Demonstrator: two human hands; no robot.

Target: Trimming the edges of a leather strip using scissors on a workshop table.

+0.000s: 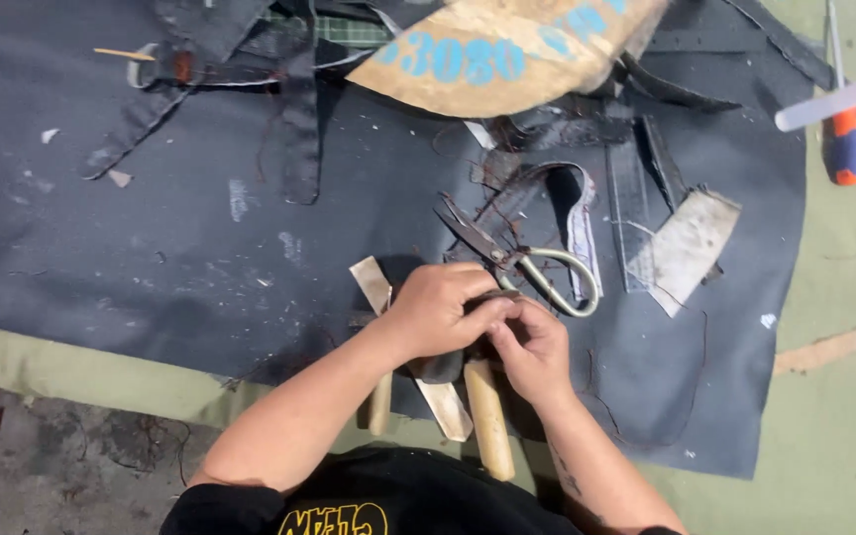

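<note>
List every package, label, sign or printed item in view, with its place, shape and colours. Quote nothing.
Cardboard piece: top centre, over the dark mat; curved, tan, blue stencilled characters.
Shirt print: bottom edge, on the person's black shirt; yellow lettering, partly cut off.
No screens or signs show.

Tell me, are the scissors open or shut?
Shut: the scissors lie flat on the dark sheet, blades together in one point, beyond both hands.

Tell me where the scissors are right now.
In the head view the scissors lie open on the dark mat, right of centre, just above the left hand and right hand, beside a curved leather strap.
</note>
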